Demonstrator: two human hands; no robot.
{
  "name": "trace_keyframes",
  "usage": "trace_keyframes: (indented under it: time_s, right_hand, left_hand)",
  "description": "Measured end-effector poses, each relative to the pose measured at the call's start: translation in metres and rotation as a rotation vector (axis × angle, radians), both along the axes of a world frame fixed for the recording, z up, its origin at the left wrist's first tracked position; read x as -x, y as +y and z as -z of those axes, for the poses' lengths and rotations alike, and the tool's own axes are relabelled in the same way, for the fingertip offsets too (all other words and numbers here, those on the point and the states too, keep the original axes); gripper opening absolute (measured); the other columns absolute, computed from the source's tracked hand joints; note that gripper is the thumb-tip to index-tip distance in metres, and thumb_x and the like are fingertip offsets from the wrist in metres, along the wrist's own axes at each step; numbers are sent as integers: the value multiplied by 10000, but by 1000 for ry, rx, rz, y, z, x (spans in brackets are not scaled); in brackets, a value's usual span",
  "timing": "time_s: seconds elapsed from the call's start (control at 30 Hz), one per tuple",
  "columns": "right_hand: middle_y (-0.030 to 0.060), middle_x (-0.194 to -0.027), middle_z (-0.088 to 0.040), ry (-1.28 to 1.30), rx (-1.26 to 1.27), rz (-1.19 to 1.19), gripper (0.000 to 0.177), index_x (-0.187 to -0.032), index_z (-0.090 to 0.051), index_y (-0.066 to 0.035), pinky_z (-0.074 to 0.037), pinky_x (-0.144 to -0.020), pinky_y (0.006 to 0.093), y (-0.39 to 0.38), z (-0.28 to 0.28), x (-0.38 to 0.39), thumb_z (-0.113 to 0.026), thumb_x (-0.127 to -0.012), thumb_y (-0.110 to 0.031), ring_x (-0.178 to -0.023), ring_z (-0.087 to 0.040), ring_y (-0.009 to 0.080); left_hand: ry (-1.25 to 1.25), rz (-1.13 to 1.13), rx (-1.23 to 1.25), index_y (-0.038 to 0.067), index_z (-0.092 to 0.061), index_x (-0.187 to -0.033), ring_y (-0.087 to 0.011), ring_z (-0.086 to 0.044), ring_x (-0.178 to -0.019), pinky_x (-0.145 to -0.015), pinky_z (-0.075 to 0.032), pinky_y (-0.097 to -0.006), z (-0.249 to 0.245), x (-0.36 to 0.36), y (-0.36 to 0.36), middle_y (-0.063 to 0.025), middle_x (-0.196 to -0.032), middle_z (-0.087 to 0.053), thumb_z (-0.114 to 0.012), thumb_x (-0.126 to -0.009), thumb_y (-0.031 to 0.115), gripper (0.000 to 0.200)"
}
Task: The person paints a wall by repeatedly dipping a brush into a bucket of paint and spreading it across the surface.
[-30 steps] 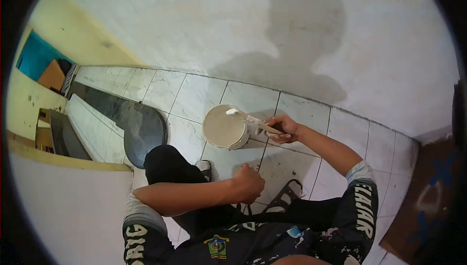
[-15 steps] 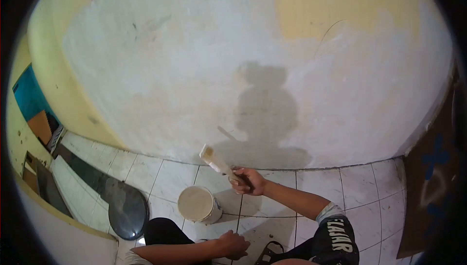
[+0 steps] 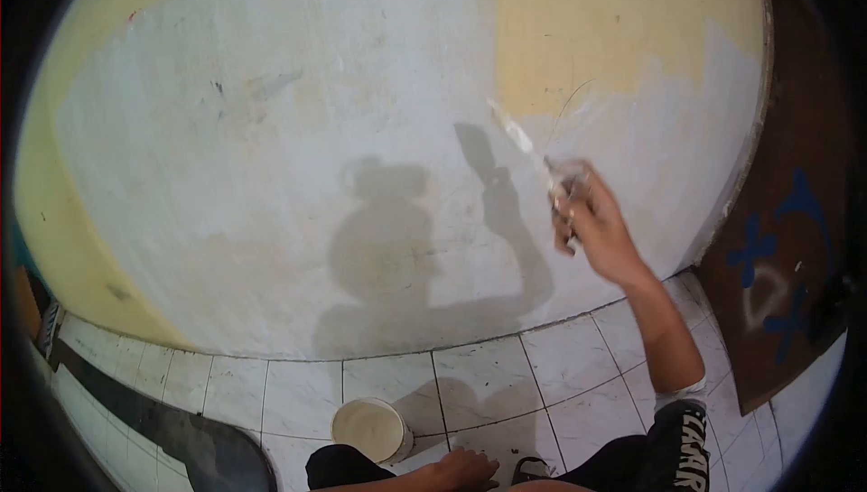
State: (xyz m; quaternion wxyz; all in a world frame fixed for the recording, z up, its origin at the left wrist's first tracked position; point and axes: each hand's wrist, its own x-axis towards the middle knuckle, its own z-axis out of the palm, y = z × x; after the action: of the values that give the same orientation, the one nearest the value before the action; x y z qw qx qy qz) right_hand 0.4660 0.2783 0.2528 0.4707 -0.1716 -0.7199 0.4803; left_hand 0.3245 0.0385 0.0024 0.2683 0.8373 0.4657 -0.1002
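Note:
My right hand (image 3: 591,221) is raised in front of the wall, fingers closed around the handle of a paintbrush (image 3: 518,137). The brush points up and left, its bristles near the border between whitish paint and bare yellow on the wall (image 3: 379,68). White paint coats the head of the brush. Low in the view, my left hand (image 3: 468,469) hangs over my legs, its fingers loosely curled with nothing seen in them. Just left of it on the floor stands a round bucket (image 3: 370,431) with pale paint inside.
White tiles (image 3: 302,397) cover the floor along the wall. A dark, rounded-end board-like piece (image 3: 221,451) lies at lower left. On the right leans a brown panel (image 3: 768,284) with blue marks. My shadow falls across the wall.
My right hand has lifted the paintbrush from above the bucket up and right toward the wall. The view has tilted up and turned right. My left hand stays low, fingers curled.

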Motion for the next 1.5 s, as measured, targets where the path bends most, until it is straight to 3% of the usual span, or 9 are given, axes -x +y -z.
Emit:
trace_keyframes:
  time_s: [0.33,0.4,0.5,0.73,0.9,1.13,1.2,1.43,1.5]
  right_hand:
    - [31,-706,-493,-132,-835,848,317,-1220,-520,-25,-396,-464,308,-9,-205,82,-507,-943,-179,-521,-439,95]
    - [271,-1141,-612,-324,-578,930,381,-1277,-502,65,-478,-913,399,-56,-233,103,-489,-945,-122,-1091,-607,334]
    - [278,-1139,-610,-385,-797,1024,379,-1268,-495,80,-484,-899,401,-11,-250,114,-477,-949,-123,-1080,-611,345]
    - [268,-1129,-617,-535,-828,1072,366,-1247,-519,75,-504,-868,419,18,-264,124,-484,-962,-152,-1009,-636,344]
    - [55,-601,-495,-590,-768,916,306,-1171,-566,-30,-384,-449,317,37,-211,114,-512,-926,-206,-449,-423,127]
    - [91,-612,-541,-549,-770,980,308,-1160,-578,-30,-407,-442,342,-19,-256,116,-523,-918,-212,-433,-460,162]
    - [249,-1085,-635,-613,-659,1075,360,-1217,-539,79,-528,-776,427,-60,-277,137,-480,-973,-179,-869,-656,321]
    - [119,-680,-601,-568,-918,968,340,-1193,-578,-20,-441,-458,353,56,-243,123,-527,-911,-204,-453,-513,173]
    - [281,-946,-655,-533,-965,912,298,-1036,-609,59,-499,-824,440,51,-191,121,-576,-848,-169,-923,-639,429]
  left_hand:
    - [-29,-10,130,20,-590,-1090,-384,-632,-1005,-833,-500,-495,-1,33,16,-221,-1051,-647,-488,-934,447,466]
    - [-40,6,93,18,-580,-1121,-395,-631,-980,-823,-504,-498,9,41,16,-224,-1032,-645,-458,-949,457,487]
    - [-60,11,57,15,-580,-1145,-408,-632,-956,-817,-509,-500,12,51,13,-227,-1009,-646,-426,-965,468,512]
    - [-50,29,78,2,-548,-1181,-410,-628,-990,-839,-506,-498,3,67,10,-232,-1050,-638,-411,-971,477,537]
    - [-46,10,95,1,-536,-1187,-412,-620,-1013,-853,-499,-507,1,73,9,-232,-1088,-629,-416,-969,479,539]
    - [-97,-54,51,47,-607,-1100,-367,-633,-1019,-852,-492,-491,-5,74,5,-202,-1072,-652,-499,-927,467,466]
    - [-84,-58,59,49,-607,-1100,-366,-633,-1021,-856,-489,-492,-5,74,6,-201,-1071,-653,-499,-927,466,464]
    - [-85,-27,49,11,-559,-1148,-408,-621,-1017,-858,-491,-516,-8,76,8,-223,-1078,-638,-439,-957,467,509]
    - [-76,-42,53,33,-581,-1130,-386,-626,-1023,-866,-485,-505,-6,77,7,-210,-1078,-645,-464,-944,466,486]
